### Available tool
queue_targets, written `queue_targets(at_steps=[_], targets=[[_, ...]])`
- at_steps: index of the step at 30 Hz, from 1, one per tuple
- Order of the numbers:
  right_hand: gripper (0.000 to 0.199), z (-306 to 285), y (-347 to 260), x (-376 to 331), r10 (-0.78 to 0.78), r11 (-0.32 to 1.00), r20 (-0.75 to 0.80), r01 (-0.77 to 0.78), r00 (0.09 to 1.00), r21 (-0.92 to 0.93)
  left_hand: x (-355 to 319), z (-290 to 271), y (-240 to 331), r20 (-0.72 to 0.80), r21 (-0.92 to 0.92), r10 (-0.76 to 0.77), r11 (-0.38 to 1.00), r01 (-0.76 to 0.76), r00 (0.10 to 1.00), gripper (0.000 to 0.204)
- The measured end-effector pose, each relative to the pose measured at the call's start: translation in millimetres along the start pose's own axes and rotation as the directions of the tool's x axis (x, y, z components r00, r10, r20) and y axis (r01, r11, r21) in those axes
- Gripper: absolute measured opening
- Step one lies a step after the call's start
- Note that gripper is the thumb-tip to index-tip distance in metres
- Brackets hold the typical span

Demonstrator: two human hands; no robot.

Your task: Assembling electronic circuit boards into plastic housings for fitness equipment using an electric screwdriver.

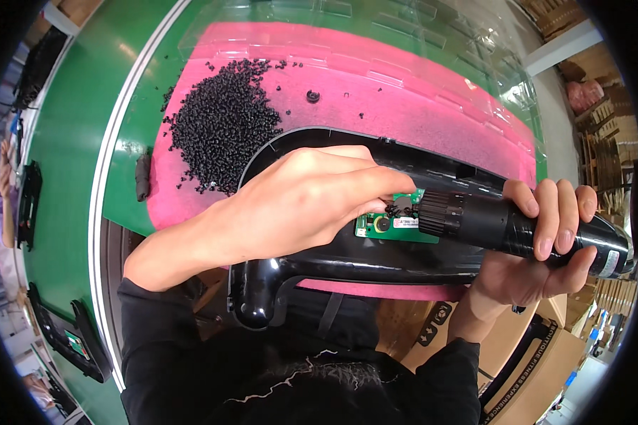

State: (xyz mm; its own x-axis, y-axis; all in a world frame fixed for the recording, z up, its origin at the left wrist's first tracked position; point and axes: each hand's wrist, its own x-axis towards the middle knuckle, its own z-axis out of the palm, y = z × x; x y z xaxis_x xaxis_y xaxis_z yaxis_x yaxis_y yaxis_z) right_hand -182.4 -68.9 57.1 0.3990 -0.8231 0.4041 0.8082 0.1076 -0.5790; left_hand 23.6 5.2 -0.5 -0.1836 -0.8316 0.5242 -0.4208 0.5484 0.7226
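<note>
My right hand [556, 227] wraps round a black electric screwdriver [468, 218], which lies nearly level with its ribbed nose pointing left. My left hand [319, 191] is closed, thumb and forefinger pinched at several small black screws [403, 208] just in front of that nose. Beneath the fingertips a green circuit board [390, 229] with a round component and a white label sits in a glossy black plastic housing [361, 265]. The bit's tip is hidden among the screws and fingers, so I cannot tell whether it touches one.
A large heap of small black screws [227, 120] lies on the pink mat [326, 64] beyond my left hand. Clear plastic trays [432, 71] stand along the far side. Another black housing [71, 333] rests at the left, past a white rail. Cardboard boxes [503, 333] are at the lower right.
</note>
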Motion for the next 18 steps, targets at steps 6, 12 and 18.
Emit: queue_targets(at_steps=[6, 12, 18], targets=[[0.035, -0.3, 0.2, -2.3, -0.026, 0.999, 0.002, 0.026, 1.000, -0.040, 3.1, -2.5, 1.3, -0.045, 0.004, 0.057, 0.998, -0.057, 0.997, 0.031], [0.035, -1.2, 7.8, -5.8, -0.023, 0.993, -0.048, 0.018, 0.999, -0.116, -2.0, -0.7, 1.0, -0.026, 0.164, 0.067, 0.984, -0.062, 0.997, 0.028], [0.035, -0.3, 2.4, -13.8, -0.009, 0.965, -0.003, 0.008, 1.000, -0.263, -4.0, -2.6, 5.2, -0.089, 0.306, -0.007, 0.951, 0.034, 0.996, 0.016]])
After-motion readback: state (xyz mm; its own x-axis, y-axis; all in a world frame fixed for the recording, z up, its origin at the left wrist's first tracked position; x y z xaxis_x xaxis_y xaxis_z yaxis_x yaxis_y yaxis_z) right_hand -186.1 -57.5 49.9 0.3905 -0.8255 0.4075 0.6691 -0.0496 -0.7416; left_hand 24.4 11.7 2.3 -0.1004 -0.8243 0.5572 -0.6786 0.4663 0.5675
